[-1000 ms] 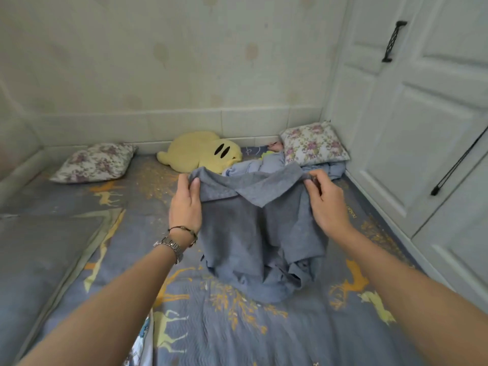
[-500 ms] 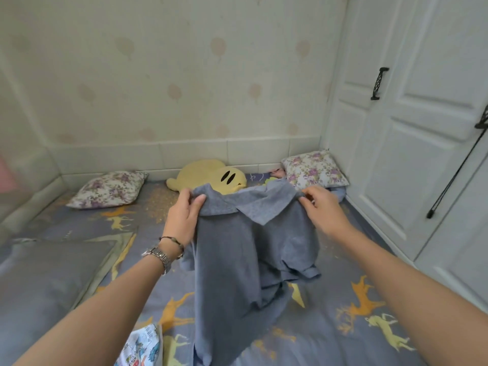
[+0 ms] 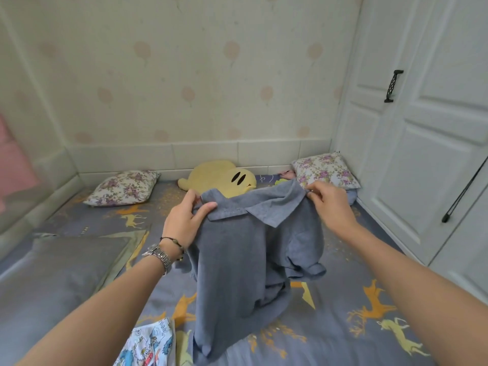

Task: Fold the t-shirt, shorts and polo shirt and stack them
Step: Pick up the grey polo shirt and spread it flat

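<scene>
Step in hand: opening out the polo shirt (image 3: 237, 262) before folding. The garment hangs in mid-frame above the bed (image 3: 356, 286), held up by its shoulders, collar at 12 o'clock and hem trailing onto the bedding at 6 o'clock. One sleeve bunches at 3 o'clock of the body panel.

Left hand (image 3: 184, 223): grip closed on the shirt's left shoulder, thumb over the collar edge, fingers behind the cloth. The forearm rises from 7 o'clock; a watch (image 3: 158, 256) and a cord bracelet sit on the wrist.

Right hand (image 3: 330, 204): grip closed in a pinch on the right shoulder seam at 1 o'clock, knuckles up. The forearm enters from 4 o'clock.

A printed garment (image 3: 148, 344), apparently another task item, lies on the bed at 7 o'clock, near the hem. No finished stack is visible.

Next move, as judged: lower the shirt flat onto the clear bedding, keeping both shoulders taut and level so the bunched sleeve spreads, then fold the sides inward.
</scene>
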Demonstrator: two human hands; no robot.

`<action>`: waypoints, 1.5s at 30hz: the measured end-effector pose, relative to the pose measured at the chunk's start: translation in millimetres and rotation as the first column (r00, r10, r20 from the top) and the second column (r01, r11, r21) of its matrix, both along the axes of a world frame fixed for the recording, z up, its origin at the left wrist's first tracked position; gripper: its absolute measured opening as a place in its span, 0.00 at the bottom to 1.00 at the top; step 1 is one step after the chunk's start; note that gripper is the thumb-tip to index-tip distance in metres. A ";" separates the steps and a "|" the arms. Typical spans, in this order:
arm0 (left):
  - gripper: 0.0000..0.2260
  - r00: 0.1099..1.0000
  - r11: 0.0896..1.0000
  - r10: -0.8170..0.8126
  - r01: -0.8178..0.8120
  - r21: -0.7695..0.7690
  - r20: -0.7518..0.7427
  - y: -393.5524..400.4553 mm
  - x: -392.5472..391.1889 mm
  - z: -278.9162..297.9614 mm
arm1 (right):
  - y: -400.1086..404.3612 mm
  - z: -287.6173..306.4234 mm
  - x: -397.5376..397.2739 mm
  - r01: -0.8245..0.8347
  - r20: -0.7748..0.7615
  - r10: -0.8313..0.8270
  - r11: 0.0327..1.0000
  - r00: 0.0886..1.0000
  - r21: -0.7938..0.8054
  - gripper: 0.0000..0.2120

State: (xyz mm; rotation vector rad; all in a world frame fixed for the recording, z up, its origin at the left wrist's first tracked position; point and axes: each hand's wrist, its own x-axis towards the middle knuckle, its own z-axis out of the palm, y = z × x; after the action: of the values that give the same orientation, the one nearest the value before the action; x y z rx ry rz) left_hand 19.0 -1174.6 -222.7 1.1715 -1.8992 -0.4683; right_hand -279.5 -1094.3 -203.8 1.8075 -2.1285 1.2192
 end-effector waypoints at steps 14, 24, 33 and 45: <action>0.21 0.959 0.962 -0.180 0.125 0.245 0.218 -10.5 37.0 -30.2 | -0.1 -4.5 26.2 -0.027 0.205 -0.010 0.983 0.979 0.180 0.08; 0.23 0.938 0.815 -0.214 0.326 0.479 -0.274 -8.2 49.4 -36.2 | 21.0 -25.1 54.3 0.021 0.428 -0.046 0.998 0.903 0.062 0.09; 0.16 0.945 0.884 -0.146 0.258 0.390 -0.294 -9.4 49.8 -45.0 | 37.0 -29.7 55.8 0.195 0.078 -0.201 0.978 0.977 0.075 0.09; 0.09 0.956 0.835 -0.212 0.285 0.471 -0.202 -4.7 60.8 -34.5 | 58.8 -36.3 42.2 -0.011 0.249 -0.028 0.988 0.968 0.152 0.07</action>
State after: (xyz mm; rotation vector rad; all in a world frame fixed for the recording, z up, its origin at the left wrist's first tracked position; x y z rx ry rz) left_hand 79.8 -1179.3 -257.2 1.1665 -1.8662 -1.2151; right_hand -237.3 -1035.5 -240.1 1.7823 -2.4234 1.3850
